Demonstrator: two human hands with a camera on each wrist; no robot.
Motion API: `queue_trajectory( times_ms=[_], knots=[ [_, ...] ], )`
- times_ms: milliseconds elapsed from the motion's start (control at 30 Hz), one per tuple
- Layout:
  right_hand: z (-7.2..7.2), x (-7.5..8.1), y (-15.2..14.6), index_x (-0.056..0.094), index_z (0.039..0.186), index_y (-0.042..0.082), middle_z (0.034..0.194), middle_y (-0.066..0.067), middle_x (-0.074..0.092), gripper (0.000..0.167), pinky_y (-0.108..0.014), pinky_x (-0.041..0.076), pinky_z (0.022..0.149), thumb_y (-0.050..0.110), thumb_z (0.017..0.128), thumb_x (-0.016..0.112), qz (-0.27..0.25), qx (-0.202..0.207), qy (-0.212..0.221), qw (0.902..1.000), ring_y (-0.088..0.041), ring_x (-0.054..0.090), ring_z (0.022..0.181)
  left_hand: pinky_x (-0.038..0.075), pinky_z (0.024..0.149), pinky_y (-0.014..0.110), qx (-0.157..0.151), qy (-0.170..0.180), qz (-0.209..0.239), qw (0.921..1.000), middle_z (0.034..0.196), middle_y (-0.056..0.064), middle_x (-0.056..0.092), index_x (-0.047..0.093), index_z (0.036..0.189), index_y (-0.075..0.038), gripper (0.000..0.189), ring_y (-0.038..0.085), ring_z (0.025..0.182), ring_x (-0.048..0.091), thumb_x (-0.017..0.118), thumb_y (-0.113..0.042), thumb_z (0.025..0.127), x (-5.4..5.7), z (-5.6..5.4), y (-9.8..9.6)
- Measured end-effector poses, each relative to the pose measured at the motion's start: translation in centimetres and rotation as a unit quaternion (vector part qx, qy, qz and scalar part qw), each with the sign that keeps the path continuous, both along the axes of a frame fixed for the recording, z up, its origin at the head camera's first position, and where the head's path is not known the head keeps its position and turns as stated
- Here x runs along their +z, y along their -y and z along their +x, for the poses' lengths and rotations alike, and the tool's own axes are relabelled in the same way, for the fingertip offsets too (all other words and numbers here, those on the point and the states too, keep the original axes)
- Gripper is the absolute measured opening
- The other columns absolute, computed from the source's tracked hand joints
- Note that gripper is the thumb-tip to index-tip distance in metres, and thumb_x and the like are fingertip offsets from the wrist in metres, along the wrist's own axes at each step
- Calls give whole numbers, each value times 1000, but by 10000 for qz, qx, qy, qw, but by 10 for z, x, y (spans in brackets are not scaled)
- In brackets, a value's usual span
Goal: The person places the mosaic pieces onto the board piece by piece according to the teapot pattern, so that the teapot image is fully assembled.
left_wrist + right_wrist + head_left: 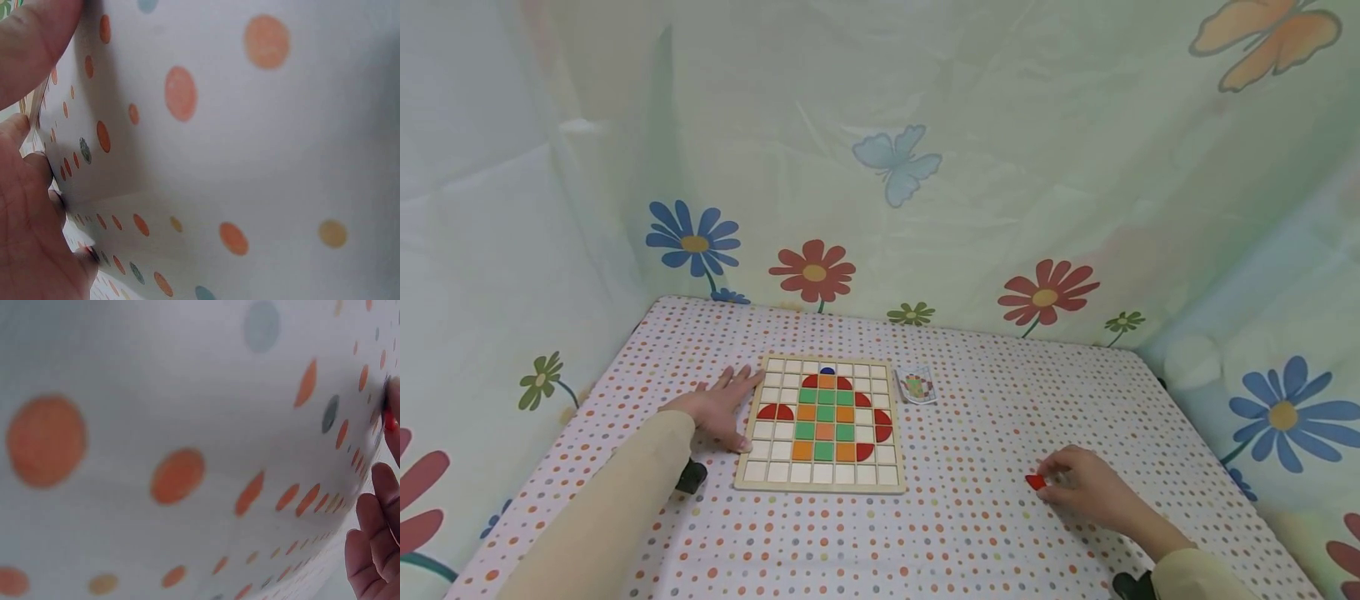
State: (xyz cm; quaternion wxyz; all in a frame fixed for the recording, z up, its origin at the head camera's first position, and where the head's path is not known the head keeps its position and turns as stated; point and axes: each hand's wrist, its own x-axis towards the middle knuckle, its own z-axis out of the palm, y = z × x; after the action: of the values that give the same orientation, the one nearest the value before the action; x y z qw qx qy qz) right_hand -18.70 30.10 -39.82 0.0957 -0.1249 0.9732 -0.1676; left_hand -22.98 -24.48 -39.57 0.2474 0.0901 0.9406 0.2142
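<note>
My left hand (718,410) lies with spread, straight fingers along the left edge of a wooden grid board (820,484), thumb and fingertips at its frame. On the board, green squares (825,413), orange squares (806,412) and red quarter-round pieces (864,452) form a pattern, with a small blue piece (827,371) at the top. Off to the right, my right hand (1086,487) pinches a red piece (1036,482) between thumb and fingers, low over the table. In the right wrist view only a sliver of the red piece (389,419) shows between the fingertips.
A small clear packet or card (917,386) with a printed red and green design lies just right of the board. Under everything is a dotted tablecloth (970,517). A flowered curtain (955,250) rises behind the table's far edge and along both sides.
</note>
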Motion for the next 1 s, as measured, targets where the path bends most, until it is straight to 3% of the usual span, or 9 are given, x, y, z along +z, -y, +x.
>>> queue_trajectory(
  times_ms=[233, 433, 1000],
  knots=[
    [-3, 5, 18, 73, 93, 10, 101, -5, 67, 22, -50, 56, 85, 24, 82, 86, 127, 2, -389, 9992, -26, 64, 97, -2, 124, 70, 40, -44, 6, 10000, 172, 23, -2, 12, 165, -10, 116, 47, 158, -8, 88, -23, 79, -1, 1, -1],
    [-8, 10, 46, 73, 91, 11, 105, -8, 67, 17, -52, 55, 85, 19, 83, 85, -151, 167, -677, 9975, -33, 63, 103, 0, 123, 71, 83, -127, 9, 9999, 171, 25, 1, 14, 165, -9, 116, 49, 157, -6, 89, -21, 77, -3, 2, -2],
    [-34, 9, 143, 73, 86, 13, 104, -5, 66, 16, -48, 54, 92, 22, 83, 86, -274, 109, -915, 9954, -29, 62, 107, -4, 124, 69, 155, -18, 21, 9999, 173, 18, -4, 10, 166, -15, 118, 43, 159, -11, 88, -25, 78, -15, -7, 3]
  ],
)
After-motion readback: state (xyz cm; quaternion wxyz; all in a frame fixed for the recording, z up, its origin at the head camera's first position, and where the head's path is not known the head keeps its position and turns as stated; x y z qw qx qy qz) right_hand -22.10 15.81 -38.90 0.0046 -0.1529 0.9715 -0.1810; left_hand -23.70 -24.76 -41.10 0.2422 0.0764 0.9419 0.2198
